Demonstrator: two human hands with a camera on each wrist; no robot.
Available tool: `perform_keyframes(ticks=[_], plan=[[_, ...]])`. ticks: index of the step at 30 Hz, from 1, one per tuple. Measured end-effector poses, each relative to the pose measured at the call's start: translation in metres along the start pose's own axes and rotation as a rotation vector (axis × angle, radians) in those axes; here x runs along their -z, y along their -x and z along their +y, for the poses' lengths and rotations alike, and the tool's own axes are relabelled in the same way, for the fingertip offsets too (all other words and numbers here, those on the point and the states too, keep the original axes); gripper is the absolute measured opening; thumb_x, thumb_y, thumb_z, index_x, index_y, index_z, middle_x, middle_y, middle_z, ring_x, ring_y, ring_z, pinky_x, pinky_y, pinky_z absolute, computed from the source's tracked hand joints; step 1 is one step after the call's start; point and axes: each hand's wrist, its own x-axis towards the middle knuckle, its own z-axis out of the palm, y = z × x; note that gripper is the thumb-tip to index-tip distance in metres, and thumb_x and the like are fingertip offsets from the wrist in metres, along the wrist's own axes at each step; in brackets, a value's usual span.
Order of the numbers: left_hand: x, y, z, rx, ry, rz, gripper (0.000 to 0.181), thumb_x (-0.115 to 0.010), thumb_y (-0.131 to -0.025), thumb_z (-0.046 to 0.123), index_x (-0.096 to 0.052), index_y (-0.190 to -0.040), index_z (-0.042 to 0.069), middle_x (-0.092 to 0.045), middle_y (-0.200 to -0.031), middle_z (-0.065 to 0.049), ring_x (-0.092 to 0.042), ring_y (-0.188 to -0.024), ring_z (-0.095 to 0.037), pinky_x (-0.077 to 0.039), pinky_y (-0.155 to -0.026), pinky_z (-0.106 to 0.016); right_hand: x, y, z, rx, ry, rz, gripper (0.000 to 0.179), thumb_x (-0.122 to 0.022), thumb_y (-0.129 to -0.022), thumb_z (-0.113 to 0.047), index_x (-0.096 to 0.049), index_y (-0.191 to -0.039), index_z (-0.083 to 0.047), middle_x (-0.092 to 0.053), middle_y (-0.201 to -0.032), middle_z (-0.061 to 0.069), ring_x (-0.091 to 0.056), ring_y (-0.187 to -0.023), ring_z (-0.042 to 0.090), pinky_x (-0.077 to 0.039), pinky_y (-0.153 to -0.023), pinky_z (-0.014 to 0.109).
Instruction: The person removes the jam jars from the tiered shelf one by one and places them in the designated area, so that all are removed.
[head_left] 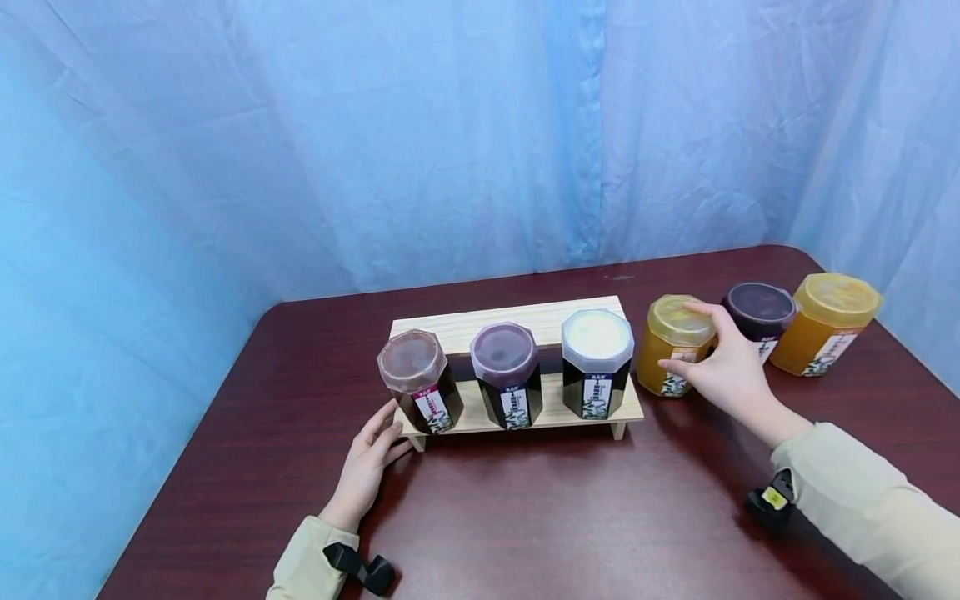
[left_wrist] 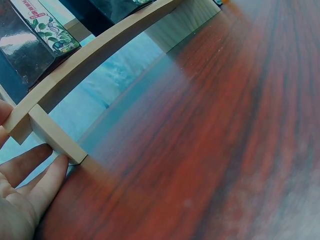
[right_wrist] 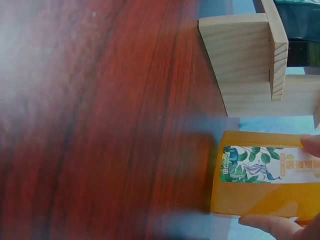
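A two-step wooden rack (head_left: 517,321) bears three dark octagonal jars: one with a brownish-pink lid (head_left: 412,361), one with a purple lid (head_left: 504,350) and one with a whitish lid (head_left: 597,340). At the rack's left end my left hand (head_left: 365,467) grips the lower board's corner; in the left wrist view, fingers touch its short leg (left_wrist: 57,135). My right hand (head_left: 731,367) holds a yellow jar (head_left: 654,358) just right of the rack, thumb at the front and fingers by the lid. That jar (right_wrist: 265,195) stands upright, its label partly behind the hand.
Behind my right hand stand a dark jar with a dark purple lid (head_left: 759,302) and another yellow jar (head_left: 806,333), close together. The dark red wooden table (head_left: 517,517) has its far edge near a blue curtain (head_left: 450,150).
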Motion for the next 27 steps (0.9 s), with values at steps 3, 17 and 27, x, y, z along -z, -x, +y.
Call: perform_keyframes(ticks=[3,17,27], plan=[[0.001,0.0,-0.002,-0.008,-0.003,0.0,0.051,-0.043,-0.098,0.008,-0.027,-0.144,-0.008,-0.038,-0.137,-0.03,-0.059,-0.094,0.002,-0.052,-0.083,-0.021,0.0,0.0,0.0,0.008,0.008,-0.015,0.082,-0.08,-0.073,-0.008,-0.035,-0.14,-0.003,-0.049,-0.122,0.032,-0.051,-0.105,0.047,-0.046,-0.084,0.062],[0.001,-0.001,-0.002,0.009,0.005,-0.007,0.051,-0.042,-0.098,0.007,-0.028,-0.145,-0.005,-0.041,-0.135,-0.027,-0.059,-0.094,0.002,-0.052,-0.084,-0.021,0.01,0.001,0.0,0.067,0.101,-0.094,0.082,-0.081,-0.074,-0.017,-0.033,-0.139,0.0,-0.049,-0.124,0.033,-0.051,-0.106,0.047,-0.045,-0.083,0.062],[0.001,0.0,0.0,0.022,-0.011,-0.005,0.051,-0.043,-0.099,0.01,-0.028,-0.146,-0.002,-0.04,-0.137,-0.028,-0.06,-0.094,0.0,-0.051,-0.086,-0.021,0.018,0.005,-0.003,0.124,0.257,-0.11,0.08,-0.08,-0.076,-0.024,-0.036,-0.138,-0.002,-0.055,-0.112,0.033,-0.059,-0.088,0.044,-0.049,-0.071,0.058]])
